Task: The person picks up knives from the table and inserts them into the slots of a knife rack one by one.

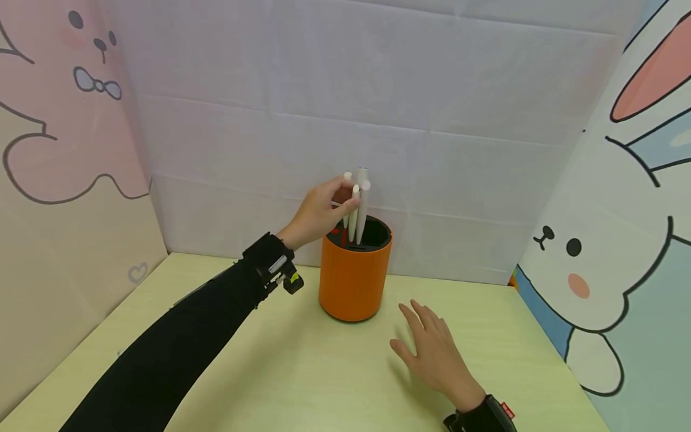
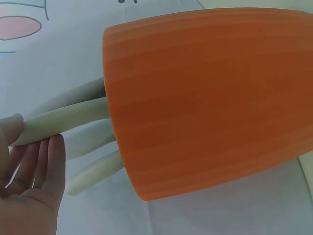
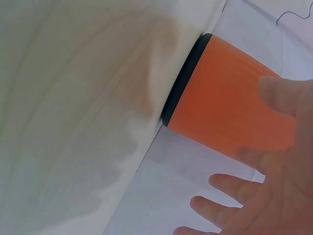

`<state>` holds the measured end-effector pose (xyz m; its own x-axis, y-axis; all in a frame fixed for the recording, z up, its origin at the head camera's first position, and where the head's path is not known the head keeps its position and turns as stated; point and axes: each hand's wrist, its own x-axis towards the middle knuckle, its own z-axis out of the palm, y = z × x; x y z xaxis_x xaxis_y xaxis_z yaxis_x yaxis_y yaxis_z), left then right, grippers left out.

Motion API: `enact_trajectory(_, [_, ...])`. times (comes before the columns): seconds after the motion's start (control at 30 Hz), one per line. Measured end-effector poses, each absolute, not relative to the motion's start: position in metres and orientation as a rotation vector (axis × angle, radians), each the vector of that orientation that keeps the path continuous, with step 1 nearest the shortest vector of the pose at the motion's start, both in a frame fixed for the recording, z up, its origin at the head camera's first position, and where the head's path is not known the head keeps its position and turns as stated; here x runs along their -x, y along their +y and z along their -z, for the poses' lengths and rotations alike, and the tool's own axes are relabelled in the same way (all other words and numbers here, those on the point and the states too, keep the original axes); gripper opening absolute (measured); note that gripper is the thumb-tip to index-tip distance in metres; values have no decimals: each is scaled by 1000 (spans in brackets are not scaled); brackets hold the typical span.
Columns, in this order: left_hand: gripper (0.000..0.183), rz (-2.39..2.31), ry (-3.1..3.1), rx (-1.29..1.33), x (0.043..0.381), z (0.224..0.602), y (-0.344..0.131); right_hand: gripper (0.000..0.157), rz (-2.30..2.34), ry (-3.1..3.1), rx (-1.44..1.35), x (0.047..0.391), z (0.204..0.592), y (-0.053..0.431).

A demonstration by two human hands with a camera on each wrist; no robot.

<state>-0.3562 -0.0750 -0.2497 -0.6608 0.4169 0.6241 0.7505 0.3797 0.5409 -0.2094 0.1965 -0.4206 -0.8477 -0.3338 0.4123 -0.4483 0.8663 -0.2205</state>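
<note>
An orange round holder (image 1: 353,282) with a dark slotted insert stands upright on the table. Several pale, smooth handles (image 1: 363,210) stick up out of it, their lower ends hidden inside. My left hand (image 1: 318,213) reaches over the rim and pinches one cream handle (image 2: 68,119) near its top, thumb on one side and fingers on the other. That handle's lower end is still within the holder. To the holder's right, my right hand (image 1: 434,357) hovers low over the table with fingers spread, holding nothing; the orange wall lies beyond its fingers in the right wrist view.
The pale yellow table (image 1: 259,372) ends at a white cloth backdrop (image 1: 243,144) close behind the holder. Side panels with cartoon animals, including a rabbit (image 1: 599,252), flank it. Something red (image 1: 344,237) shows inside the holder at its left.
</note>
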Motion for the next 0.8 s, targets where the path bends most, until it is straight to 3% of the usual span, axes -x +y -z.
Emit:
enact_trajectory(0.37, [39,1209,-2338,972,356,256,-84,66,-441,-2672,-584,209,420,195])
enact_trajectory(0.8, [44,1186,-2385,972,347,271,-105,66,-440,-2688,-590,210,420,193])
